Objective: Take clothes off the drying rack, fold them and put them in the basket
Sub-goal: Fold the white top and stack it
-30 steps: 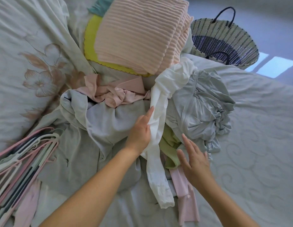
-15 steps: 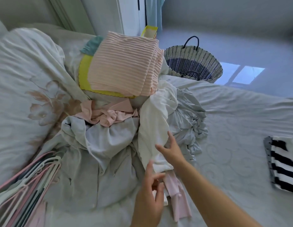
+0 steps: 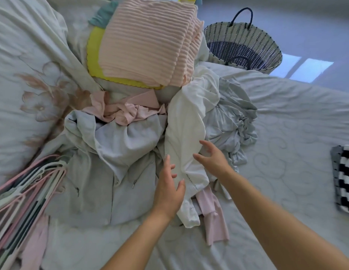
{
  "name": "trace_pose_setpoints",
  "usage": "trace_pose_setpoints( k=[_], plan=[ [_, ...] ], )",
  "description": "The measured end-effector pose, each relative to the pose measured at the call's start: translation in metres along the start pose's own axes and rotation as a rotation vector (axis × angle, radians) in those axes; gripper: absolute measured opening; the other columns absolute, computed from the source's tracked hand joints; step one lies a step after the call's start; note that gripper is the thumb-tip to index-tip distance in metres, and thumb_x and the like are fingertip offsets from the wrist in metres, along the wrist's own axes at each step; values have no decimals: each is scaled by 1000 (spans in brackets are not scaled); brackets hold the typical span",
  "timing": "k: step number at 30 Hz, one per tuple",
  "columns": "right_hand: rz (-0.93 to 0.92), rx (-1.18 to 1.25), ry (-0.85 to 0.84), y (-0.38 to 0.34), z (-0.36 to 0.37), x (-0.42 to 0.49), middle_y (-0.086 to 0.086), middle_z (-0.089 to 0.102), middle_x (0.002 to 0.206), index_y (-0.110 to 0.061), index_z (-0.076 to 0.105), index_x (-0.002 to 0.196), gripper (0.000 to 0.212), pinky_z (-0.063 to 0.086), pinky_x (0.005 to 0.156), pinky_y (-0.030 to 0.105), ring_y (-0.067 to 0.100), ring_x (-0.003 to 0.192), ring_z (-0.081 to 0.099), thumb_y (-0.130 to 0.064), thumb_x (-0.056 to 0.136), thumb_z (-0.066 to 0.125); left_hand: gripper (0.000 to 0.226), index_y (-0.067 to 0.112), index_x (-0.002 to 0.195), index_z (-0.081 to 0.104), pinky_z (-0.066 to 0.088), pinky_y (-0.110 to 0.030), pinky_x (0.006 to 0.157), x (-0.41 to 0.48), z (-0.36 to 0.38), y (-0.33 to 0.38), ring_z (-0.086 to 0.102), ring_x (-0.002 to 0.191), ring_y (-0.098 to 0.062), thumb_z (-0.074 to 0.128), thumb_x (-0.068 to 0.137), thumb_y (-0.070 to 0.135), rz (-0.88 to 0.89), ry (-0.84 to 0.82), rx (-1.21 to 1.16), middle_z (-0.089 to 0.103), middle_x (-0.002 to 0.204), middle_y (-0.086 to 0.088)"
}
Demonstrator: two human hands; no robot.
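A heap of unfolded clothes lies on the bed: a long white garment (image 3: 187, 121) runs down its middle, grey garments (image 3: 119, 145) lie to its left and a crumpled grey one (image 3: 232, 121) to its right. My left hand (image 3: 169, 186) hovers with spread fingers at the white garment's left edge. My right hand (image 3: 212, 158) reaches over its right edge, fingers loosely curved and holding nothing. A pink piece (image 3: 214, 215) sticks out beneath. The woven basket (image 3: 267, 49) stands on the floor past the bed's far side.
Folded pink ribbed and yellow blankets (image 3: 148, 47) are stacked behind the heap. Several pink and white hangers (image 3: 23, 193) lie at the left. A black-and-white striped folded item (image 3: 345, 180) sits at the right edge. The white bedspread (image 3: 286, 152) stretches to the right.
Both hands let go of the white garment and shifted down it; they now flank its lower part. The head camera tilted up, then back down.
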State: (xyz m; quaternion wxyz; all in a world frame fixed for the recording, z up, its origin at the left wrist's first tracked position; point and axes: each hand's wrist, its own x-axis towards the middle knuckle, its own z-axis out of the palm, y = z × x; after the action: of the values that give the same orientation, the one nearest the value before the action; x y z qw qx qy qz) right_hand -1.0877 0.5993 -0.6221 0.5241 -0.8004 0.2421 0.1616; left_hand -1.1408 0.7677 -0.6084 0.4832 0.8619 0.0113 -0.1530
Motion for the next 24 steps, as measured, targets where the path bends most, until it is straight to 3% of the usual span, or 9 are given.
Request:
trace_pose_setpoints(
  k=[2, 4, 7, 11, 16, 18, 20, 22, 24],
  plan=[
    [-22, -31, -20, -3, 2, 11, 4, 40, 144, -27, 58, 127, 42, 41, 81, 20, 12, 110, 48, -30, 87, 69, 80, 25, 152, 5, 47, -35, 95, 18, 2, 8, 48, 111, -11, 57, 92, 14, -26, -10, -3, 38, 139, 0],
    [-18, -28, -44, -8, 8, 22, 3, 27, 151, -25, 63, 123, 36, 43, 78, 16, 18, 119, 48, -29, 88, 68, 80, 25, 152, 4, 47, -33, 95, 38, 1, 19, 47, 112, -10, 57, 92, 16, -27, -4, -1, 35, 141, 2],
    [-41, 43, -6, -21, 13, 41, 1, 13, 157, -28, 60, 126, 37, 47, 98, 31, 26, 136, 38, -23, 90, 66, 81, 22, 152, 4, 46, -34, 97, 68, -7, 35, 47, 115, -13, 57, 92, 15, 13, 12, 15, 36, 142, -2],
    [-5, 121, 50, -38, 10, 66, 2, 42, 137, -26, 50, 133, 47, 50, 97, 41, 27, 114, 57, -23, 89, 66, 81, 16, 152, 6, 45, -36, 99, 96, -14, 40, 49, 115, -18, 59, 91, 14, 34, 28, 50, 37, 142, -7],
    [12, 205, 242, -50, 1, 61, 5, 55, 118, -18, 32, 139, 66, 50, 94, 42, 22, 104, 58, -27, 86, 71, 79, 14, 152, 9, 43, -40, 100, 102, -17, 37, 45, 113, -16, 59, 90, 14, 35, 26, 50, 38, 139, -7],
    [-45, 129, 272, -52, -5, 49, 2, 55, 120, -15, 37, 139, 66, 46, 96, 36, 19, 111, 55, -28, 85, 72, 79, 14, 152, 8, 43, -38, 100, 99, -17, 38, 43, 113, -15, 59, 91, 13, 35, 21, 52, 38, 139, -6],
    [-105, 53, 304, -56, -16, 34, -2, 59, 112, -12, 51, 130, 51, 43, 87, 27, 15, 105, 55, -28, 86, 71, 78, 15, 152, 9, 42, -37, 101, 95, -18, 43, 43, 114, -15, 58, 91, 14, 38, 19, 51, 37, 139, -6],
    [-176, -1, 334, -61, -32, 16, -1, 66, 101, -13, 63, 120, 34, 44, 78, 27, 13, 92, 58, -25, 88, 68, 77, 16, 152, 9, 43, -38, 101, 88, -17, 52, 44, 116, -16, 58, 92, 15, 46, 22, 46, 37, 140, -5],
    [-228, 8, 352, -67, -47, -4, -4, 70, 101, -16, 66, 121, 31, 48, 83, 29, 11, 92, 62, -23, 91, 64, 77, 18, 152, 9, 43, -36, 100, 79, -17, 66, 44, 115, -12, 58, 92, 17, 63, 24, 36, 37, 140, -1]
  ],
)
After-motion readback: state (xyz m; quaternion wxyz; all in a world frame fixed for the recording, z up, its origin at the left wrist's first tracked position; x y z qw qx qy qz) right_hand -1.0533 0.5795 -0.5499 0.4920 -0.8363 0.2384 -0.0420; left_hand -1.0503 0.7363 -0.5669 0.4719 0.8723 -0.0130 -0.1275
